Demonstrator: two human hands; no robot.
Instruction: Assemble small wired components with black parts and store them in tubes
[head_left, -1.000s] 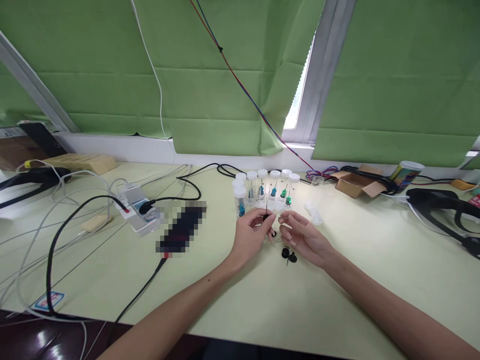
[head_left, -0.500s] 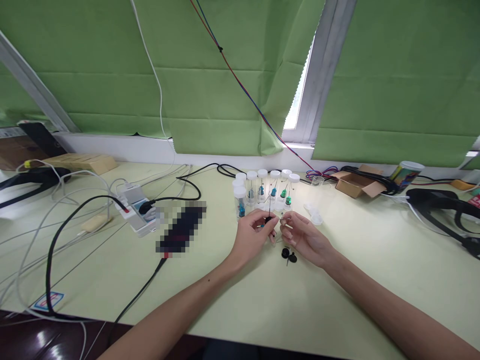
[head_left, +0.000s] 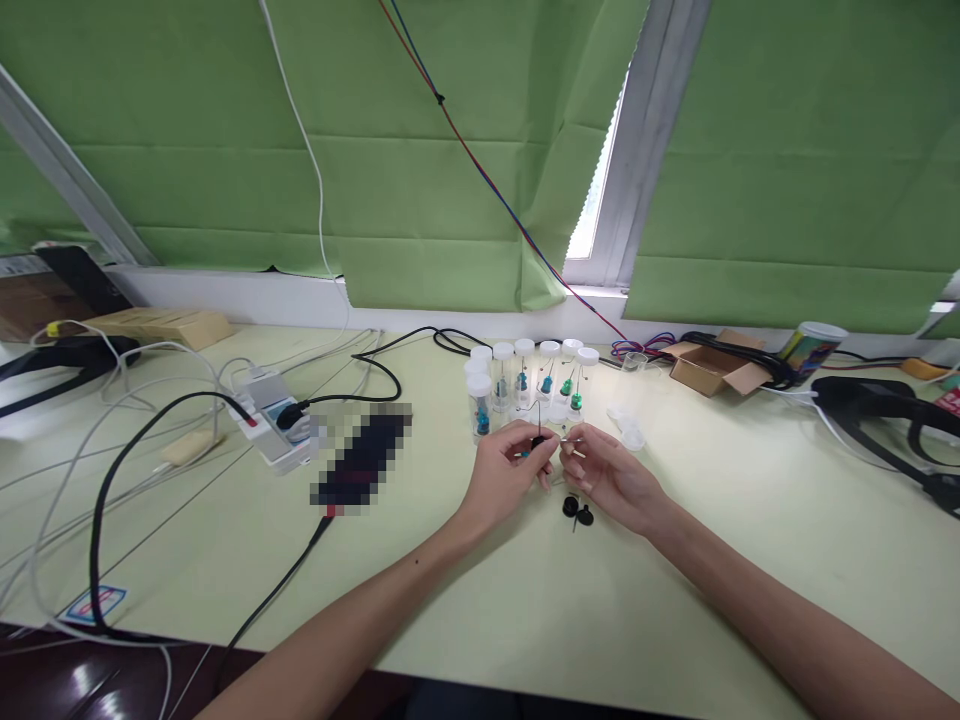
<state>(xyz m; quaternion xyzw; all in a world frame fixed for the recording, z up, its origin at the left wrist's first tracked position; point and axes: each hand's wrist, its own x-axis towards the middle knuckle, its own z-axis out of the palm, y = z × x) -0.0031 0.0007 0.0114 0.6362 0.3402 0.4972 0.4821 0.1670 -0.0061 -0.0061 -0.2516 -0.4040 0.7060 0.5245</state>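
My left hand (head_left: 501,468) is closed on a small black part with a thin upright metal rod (head_left: 539,415); a bit of blue shows beneath its fingers. Close against it, my right hand (head_left: 611,474) pinches a tiny thin piece that looks like metal, too small to name. On the table just below the hands lie two small black round parts (head_left: 577,509) with a short thin pin. Behind the hands stand several clear vials with white caps (head_left: 503,376), with blue or green parts and thin rods inside. An open clear container with a cap (head_left: 631,433) lies right of them.
Left of the hands are a blurred-out dark device (head_left: 365,457) on a black cable and a white power strip (head_left: 274,415) among tangled cords. Toward the back right sit an open cardboard box (head_left: 712,366), a can (head_left: 812,345) and a black strapped object (head_left: 874,410).
Both hands stay nearly in place. The fingers of my right hand have shifted slightly, and the thin piece in them now shows lying more sideways toward my left fingertips.
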